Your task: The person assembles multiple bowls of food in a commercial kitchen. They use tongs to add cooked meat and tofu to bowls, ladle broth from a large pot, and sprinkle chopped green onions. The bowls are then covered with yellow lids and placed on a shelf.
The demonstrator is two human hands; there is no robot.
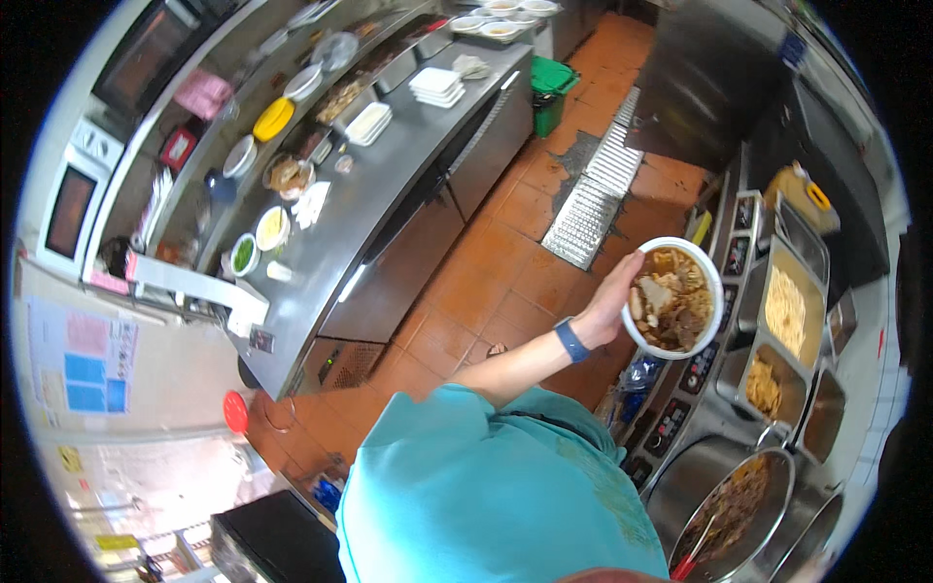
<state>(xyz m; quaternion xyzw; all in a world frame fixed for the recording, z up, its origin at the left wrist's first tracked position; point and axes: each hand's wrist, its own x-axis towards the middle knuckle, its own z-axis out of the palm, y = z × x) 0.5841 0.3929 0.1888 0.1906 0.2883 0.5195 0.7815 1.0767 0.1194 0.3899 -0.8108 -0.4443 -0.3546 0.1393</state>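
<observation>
My left hand (610,301), with a dark blue band (570,340) at the wrist, is closed on the left rim and side of a round white bowl (717,309). Inside the bowl are slices of meat and other pieces of food (671,299) in brown broth. The bowl is held up in front of the cooking counter, near its row of control panels (671,418). My right hand does not show.
On the right counter are metal pans of noodles (785,311) and pale strips (764,387), plus a large pot (714,476). Across the tiled floor (476,262) a steel counter (389,185) bears white containers (369,123). A green bin (549,97) and floor grate (593,199) lie ahead.
</observation>
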